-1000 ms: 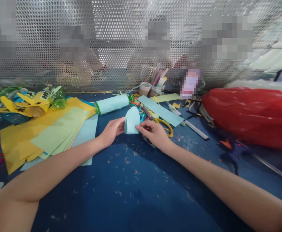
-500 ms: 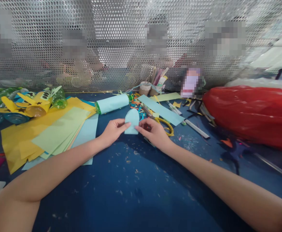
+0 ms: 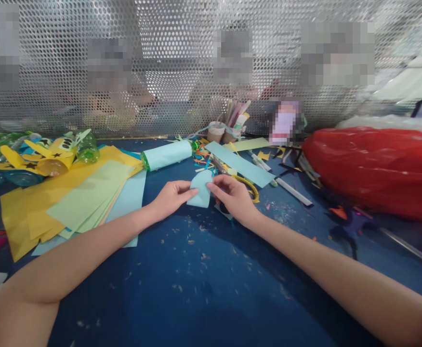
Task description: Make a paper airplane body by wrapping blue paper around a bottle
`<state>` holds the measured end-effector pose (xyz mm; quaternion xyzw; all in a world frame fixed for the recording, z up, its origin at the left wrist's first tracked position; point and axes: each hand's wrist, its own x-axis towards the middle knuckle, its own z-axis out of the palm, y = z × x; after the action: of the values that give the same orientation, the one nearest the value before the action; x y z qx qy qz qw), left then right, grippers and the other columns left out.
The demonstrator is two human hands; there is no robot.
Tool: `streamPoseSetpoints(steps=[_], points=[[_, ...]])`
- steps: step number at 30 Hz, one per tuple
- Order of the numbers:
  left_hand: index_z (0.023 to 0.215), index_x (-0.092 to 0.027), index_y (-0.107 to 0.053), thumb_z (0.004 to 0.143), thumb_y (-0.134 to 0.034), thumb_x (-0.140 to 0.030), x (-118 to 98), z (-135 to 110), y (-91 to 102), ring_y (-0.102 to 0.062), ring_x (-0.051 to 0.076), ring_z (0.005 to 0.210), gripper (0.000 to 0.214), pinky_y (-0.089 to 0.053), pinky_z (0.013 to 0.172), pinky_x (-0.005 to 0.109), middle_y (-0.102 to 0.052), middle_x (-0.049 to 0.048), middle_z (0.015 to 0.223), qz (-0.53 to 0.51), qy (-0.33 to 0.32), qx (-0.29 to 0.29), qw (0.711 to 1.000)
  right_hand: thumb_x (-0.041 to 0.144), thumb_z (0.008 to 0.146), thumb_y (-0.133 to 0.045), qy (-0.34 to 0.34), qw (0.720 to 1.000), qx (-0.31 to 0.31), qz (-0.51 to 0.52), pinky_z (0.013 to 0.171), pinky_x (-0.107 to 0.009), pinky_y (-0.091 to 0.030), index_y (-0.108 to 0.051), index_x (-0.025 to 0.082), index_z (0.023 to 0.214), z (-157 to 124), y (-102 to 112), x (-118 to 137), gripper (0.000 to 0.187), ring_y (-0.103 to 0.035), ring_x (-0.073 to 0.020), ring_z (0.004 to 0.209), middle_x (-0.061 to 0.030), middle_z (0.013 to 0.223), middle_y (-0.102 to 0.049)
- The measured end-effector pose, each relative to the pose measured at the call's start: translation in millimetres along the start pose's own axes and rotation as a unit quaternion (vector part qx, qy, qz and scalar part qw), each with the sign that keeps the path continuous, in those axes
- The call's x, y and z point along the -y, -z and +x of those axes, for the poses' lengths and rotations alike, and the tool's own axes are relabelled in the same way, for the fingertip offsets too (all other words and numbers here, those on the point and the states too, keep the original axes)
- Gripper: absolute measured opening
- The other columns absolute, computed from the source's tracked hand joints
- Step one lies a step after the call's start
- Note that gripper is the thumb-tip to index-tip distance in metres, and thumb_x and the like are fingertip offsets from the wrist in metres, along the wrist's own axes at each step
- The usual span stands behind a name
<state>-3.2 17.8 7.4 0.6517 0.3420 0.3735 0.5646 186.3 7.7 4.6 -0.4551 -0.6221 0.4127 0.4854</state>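
A small light-blue paper cut-out (image 3: 201,190) with a rounded top is held low over the blue table (image 3: 204,274). My left hand (image 3: 171,196) pinches its left edge with fingers closed. My right hand (image 3: 232,195) grips its upper right edge, fingers curled. Yellow-handled scissors (image 3: 245,185) lie just behind my right hand. A bottle wrapped in light-blue paper (image 3: 167,154) lies on its side behind the cut-out.
A stack of yellow, green and blue paper sheets (image 3: 77,197) lies at left, with decorated bottles (image 3: 52,156) behind. A long blue strip (image 3: 240,165), pens and scraps lie behind centre. A red plastic bag (image 3: 373,166) fills the right. A perforated metal screen (image 3: 182,67) backs the table.
The cut-out has gone from standing upright to lying lower and flatter toward the table. Both hands have shifted slightly down with it, still holding it.
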Motion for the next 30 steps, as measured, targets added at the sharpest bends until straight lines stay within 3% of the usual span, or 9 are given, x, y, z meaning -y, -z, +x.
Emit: streamPoseSetpoints(steps=[9, 15, 30], points=[[0.095, -0.017, -0.073, 0.084, -0.06, -0.041, -1.0, -0.7, -0.4, -0.065, 0.017, 0.076, 0.029, -0.05, 0.076, 0.031, -0.074, 0.0041, 0.086, 0.029, -0.009, -0.002, 1.0, 0.049, 0.076, -0.065, 0.0, 1.0, -0.005, -0.015, 0.045, -0.024, -0.042, -0.056, 0.02, 0.079, 0.0, 0.0, 1.8, 0.031, -0.044, -0.0092, 0.05, 0.0047, 0.059, -0.05], [0.096, -0.016, -0.069, 0.075, -0.072, -0.039, -0.6, -1.3, -3.5, -0.069, 0.021, 0.081, 0.032, -0.053, 0.076, 0.034, -0.074, 0.0085, 0.091, 0.078, 0.014, -0.012, 0.997, 0.05, 0.077, -0.063, 0.004, 0.999, -0.037, -0.007, 0.043, -0.024, -0.039, -0.053, 0.021, 0.077, 1.6, 1.0, 0.1, 0.031, -0.042, -0.0084, 0.044, 0.006, 0.056, -0.047], [0.084, -0.015, -0.07, 0.077, -0.07, -0.03, 0.6, 2.3, -3.7, -0.072, 0.018, 0.078, 0.016, -0.057, 0.073, 0.031, -0.075, 0.0082, 0.082, -0.014, 0.044, -0.016, 0.999, 0.052, 0.078, -0.064, 0.006, 0.998, -0.067, 0.007, 0.042, -0.024, -0.035, -0.05, 0.022, 0.079, 2.7, 2.5, -4.9, 0.033, -0.042, -0.0078, 0.04, 0.0076, 0.052, -0.047]])
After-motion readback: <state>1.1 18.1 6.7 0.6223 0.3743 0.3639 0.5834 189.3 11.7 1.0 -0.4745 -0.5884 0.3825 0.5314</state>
